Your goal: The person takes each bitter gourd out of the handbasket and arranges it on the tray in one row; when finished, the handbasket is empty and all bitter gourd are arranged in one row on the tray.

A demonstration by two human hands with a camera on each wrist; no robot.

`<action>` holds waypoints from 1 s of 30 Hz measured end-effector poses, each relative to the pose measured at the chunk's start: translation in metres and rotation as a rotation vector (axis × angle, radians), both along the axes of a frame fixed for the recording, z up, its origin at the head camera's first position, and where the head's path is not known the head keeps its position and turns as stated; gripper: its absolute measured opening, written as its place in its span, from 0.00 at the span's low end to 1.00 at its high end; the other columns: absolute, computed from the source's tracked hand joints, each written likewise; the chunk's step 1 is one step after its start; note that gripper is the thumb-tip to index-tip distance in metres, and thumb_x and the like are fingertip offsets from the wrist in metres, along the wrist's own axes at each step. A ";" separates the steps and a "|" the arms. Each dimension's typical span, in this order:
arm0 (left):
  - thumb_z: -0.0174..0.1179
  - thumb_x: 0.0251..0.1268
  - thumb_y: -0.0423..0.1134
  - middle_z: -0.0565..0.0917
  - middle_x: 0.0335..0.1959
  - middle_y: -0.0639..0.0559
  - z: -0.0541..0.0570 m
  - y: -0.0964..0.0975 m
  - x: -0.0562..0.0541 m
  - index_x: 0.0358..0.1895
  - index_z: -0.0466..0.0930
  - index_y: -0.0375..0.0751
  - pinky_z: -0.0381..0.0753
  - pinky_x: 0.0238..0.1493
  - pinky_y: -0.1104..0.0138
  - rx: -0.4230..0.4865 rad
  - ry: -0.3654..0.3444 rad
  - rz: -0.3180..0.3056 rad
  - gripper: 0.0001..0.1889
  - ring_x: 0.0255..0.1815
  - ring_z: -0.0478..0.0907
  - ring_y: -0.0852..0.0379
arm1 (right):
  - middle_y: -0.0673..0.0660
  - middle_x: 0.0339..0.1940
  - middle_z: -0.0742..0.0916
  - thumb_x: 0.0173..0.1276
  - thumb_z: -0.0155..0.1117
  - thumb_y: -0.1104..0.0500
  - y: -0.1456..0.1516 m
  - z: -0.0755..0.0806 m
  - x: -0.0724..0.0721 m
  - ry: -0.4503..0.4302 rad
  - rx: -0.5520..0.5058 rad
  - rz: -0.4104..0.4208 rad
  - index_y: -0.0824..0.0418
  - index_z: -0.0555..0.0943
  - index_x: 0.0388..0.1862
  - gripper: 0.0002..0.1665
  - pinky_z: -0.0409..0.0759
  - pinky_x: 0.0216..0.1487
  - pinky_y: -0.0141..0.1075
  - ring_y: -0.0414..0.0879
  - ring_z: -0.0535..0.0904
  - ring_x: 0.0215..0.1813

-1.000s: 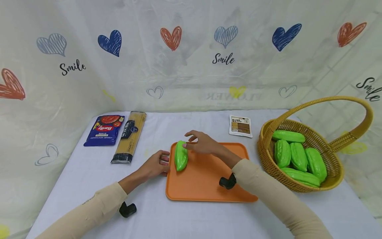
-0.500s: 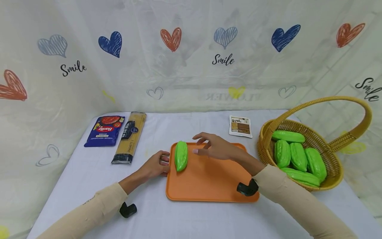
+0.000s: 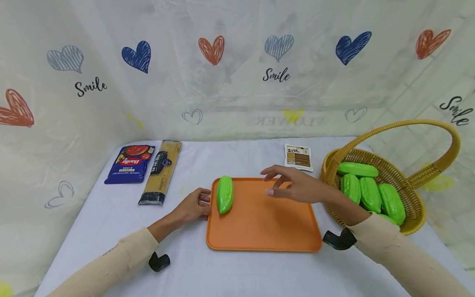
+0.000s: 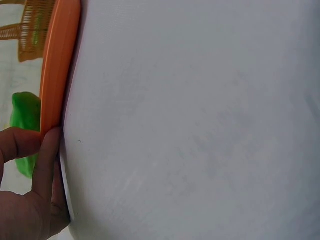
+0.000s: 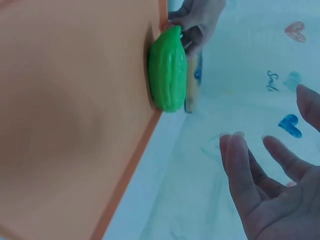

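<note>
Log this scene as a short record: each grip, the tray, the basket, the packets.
Left grip: holding the left rim of the orange tray
Right grip: above the tray's far right part, holding nothing
On tray: one green vegetable, along the left side
Wicker basket: right of the tray, several green vegetables inside
Packets: blue packet and spaghetti packet at left; small white-and-brown packet beyond the tray
</note>
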State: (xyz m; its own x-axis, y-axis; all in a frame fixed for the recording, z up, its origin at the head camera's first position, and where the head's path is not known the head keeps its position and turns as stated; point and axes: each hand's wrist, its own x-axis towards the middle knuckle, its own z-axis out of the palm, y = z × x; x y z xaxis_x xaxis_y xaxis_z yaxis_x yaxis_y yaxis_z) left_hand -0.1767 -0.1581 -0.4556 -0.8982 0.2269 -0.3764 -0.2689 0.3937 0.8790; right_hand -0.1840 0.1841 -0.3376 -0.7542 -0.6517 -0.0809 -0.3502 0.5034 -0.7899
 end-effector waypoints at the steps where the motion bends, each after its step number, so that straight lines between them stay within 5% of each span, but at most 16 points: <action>1: 0.65 0.55 0.28 0.74 0.56 0.41 0.000 0.000 0.000 0.70 0.65 0.37 0.89 0.42 0.61 -0.002 0.001 -0.001 0.36 0.49 0.79 0.49 | 0.58 0.61 0.81 0.71 0.66 0.51 0.005 0.002 0.001 -0.012 0.000 0.001 0.53 0.71 0.70 0.30 0.84 0.50 0.42 0.46 0.84 0.51; 9: 0.66 0.55 0.28 0.74 0.56 0.40 -0.001 0.000 0.000 0.70 0.65 0.36 0.89 0.42 0.61 -0.013 0.001 0.000 0.36 0.49 0.79 0.49 | 0.53 0.60 0.81 0.72 0.64 0.53 0.047 0.011 0.010 -0.050 0.023 0.041 0.49 0.74 0.66 0.24 0.84 0.53 0.37 0.45 0.82 0.54; 18: 0.66 0.56 0.29 0.75 0.56 0.41 -0.003 0.000 0.000 0.70 0.66 0.38 0.89 0.43 0.61 -0.014 0.009 0.006 0.36 0.50 0.79 0.49 | 0.49 0.55 0.84 0.74 0.60 0.60 0.103 0.022 0.023 0.032 0.070 0.110 0.51 0.75 0.65 0.22 0.83 0.50 0.33 0.41 0.82 0.52; 24: 0.66 0.56 0.29 0.75 0.56 0.41 -0.002 0.000 0.000 0.70 0.65 0.37 0.89 0.42 0.61 -0.023 0.010 -0.006 0.36 0.49 0.79 0.50 | 0.51 0.57 0.84 0.74 0.57 0.64 0.138 0.029 0.032 -0.002 0.084 0.118 0.51 0.74 0.67 0.24 0.83 0.50 0.31 0.42 0.81 0.55; 30: 0.65 0.56 0.28 0.74 0.56 0.39 -0.001 0.000 0.000 0.70 0.65 0.35 0.89 0.43 0.61 -0.012 0.021 -0.021 0.35 0.50 0.78 0.49 | 0.54 0.59 0.82 0.76 0.53 0.64 0.172 0.030 0.023 -0.136 0.115 0.076 0.58 0.69 0.71 0.25 0.84 0.48 0.32 0.42 0.80 0.57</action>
